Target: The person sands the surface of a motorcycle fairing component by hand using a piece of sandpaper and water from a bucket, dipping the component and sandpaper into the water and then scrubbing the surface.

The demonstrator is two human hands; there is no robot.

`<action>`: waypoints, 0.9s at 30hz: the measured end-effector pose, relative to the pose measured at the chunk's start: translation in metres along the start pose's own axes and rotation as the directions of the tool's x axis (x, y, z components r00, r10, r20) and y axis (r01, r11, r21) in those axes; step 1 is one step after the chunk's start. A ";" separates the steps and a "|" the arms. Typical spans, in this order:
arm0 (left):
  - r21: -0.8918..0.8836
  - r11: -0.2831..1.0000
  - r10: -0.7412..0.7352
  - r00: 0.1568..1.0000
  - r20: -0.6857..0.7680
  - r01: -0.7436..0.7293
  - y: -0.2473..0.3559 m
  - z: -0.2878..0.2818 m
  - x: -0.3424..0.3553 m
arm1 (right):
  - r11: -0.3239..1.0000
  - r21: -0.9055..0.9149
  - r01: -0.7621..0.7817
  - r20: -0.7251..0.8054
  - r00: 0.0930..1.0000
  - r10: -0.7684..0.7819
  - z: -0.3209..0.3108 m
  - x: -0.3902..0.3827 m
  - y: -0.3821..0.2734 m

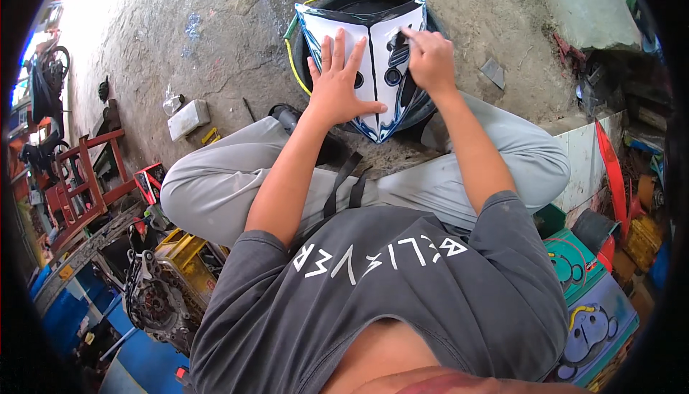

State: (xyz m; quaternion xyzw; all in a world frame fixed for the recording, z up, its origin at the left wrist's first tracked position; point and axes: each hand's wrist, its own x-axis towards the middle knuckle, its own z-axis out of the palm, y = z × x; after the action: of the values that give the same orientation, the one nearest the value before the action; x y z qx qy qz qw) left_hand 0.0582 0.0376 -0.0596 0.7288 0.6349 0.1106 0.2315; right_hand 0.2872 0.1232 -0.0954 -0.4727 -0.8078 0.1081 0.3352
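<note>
A white, pointed motorcycle body panel (357, 42) with blue and black graphics along its edges lies before my crossed legs, its tip toward me. A black line runs down its middle, with a round black spot on either side. My left hand (336, 85) rests flat on the left half, fingers spread and thumb reaching across the line. On the right half my right hand (432, 58) is curled, its index fingertip pressed by a black graphic (399, 53). A small pale bit shows at that fingertip; whether the fingers pinch it is hidden.
Under the panel is a round black tyre-like base (439, 31) with a yellow-green strip (293, 60) around its left. On the concrete left lie a white box (189, 120) and a red metal frame (93, 179). Engine parts (154, 297) and gasket packs (585, 329) flank me.
</note>
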 end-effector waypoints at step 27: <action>-0.005 1.000 -0.015 1.000 0.002 0.015 -0.004 0.001 -0.002 | 0.992 0.101 -0.074 0.037 0.997 0.070 0.008 -0.012 -0.027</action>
State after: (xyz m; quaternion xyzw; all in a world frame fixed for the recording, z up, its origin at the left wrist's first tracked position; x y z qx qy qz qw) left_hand 0.0551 0.0361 -0.0625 0.7237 0.6397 0.1094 0.2347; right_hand 0.2669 0.0998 -0.0933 -0.4819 -0.7891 0.1690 0.3414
